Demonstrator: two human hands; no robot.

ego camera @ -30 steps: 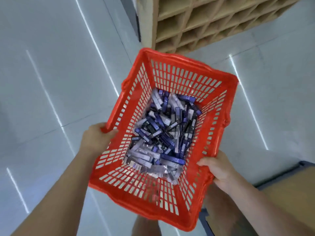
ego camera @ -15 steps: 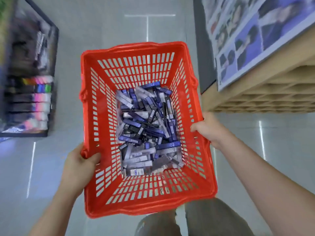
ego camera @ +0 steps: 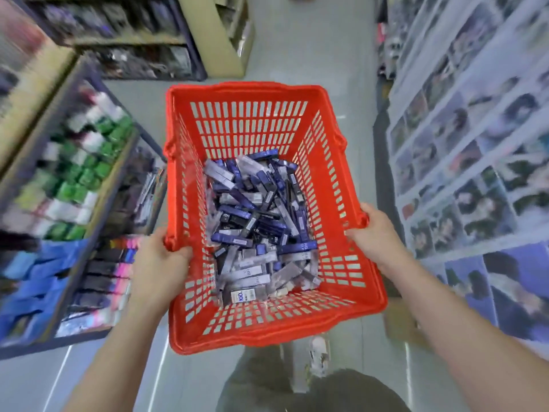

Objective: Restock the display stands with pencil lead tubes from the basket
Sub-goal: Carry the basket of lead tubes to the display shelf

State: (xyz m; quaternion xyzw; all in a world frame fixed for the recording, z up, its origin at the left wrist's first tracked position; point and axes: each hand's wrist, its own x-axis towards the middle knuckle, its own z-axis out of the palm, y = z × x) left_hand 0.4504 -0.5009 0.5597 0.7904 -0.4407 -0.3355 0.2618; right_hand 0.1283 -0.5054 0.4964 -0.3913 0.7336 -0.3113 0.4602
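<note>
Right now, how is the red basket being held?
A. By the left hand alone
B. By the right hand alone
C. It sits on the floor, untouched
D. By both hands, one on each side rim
D: the left hand and right hand each grip a side rim of the basket.

- A grey tiled floor (ego camera: 300, 55) is seen running up the middle as an aisle.
- A dark-framed shelf rack (ego camera: 74, 185) on the left is filled with blurred green, white and pink packets.
- Blue bags (ego camera: 32, 281) are hung at the rack's near end.
- A beige wooden unit (ego camera: 214, 34) is placed at the far end of the aisle.
- A wall of picture cards (ego camera: 469, 162) is displayed on the right.
- A trouser leg (ego camera: 341, 391) and a shoe (ego camera: 318, 355) are visible below.
</note>
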